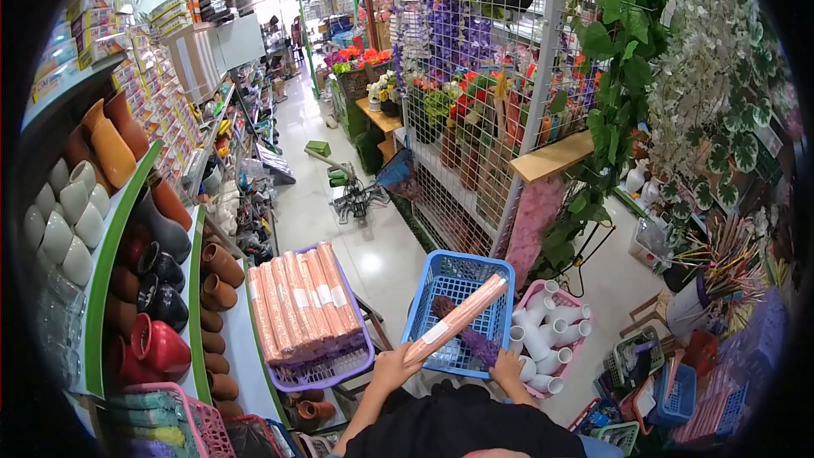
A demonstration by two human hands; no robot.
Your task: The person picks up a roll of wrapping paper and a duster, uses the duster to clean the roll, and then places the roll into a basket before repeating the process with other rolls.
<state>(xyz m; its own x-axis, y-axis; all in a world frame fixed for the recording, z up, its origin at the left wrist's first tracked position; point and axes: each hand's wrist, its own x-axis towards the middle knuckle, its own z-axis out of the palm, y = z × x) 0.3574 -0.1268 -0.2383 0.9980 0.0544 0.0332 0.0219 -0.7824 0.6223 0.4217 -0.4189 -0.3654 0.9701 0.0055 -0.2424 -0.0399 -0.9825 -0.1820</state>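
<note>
In my left hand (392,368) is the lower end of a long, slim roll in clear wrap (458,319), peach-coloured with a white label. It slants up to the right over a blue plastic basket (415,301). My right hand (509,370) is at the basket's near right corner, its fingers closed on a purple feathery bunch (481,348). Part of that bunch is hidden under the roll. A dark reddish clump (442,305) lies in the basket. Left of it, a purple basket (370,356) bears several similar wrapped rolls (301,301).
A pink basket of white vases (551,335) stands right of the blue one. Shelves of clay pots (222,267) and a red vase (161,346) run along my left. Ahead rises a wire grid (462,178) with artificial flowers. A tiled aisle (369,259) leads away.
</note>
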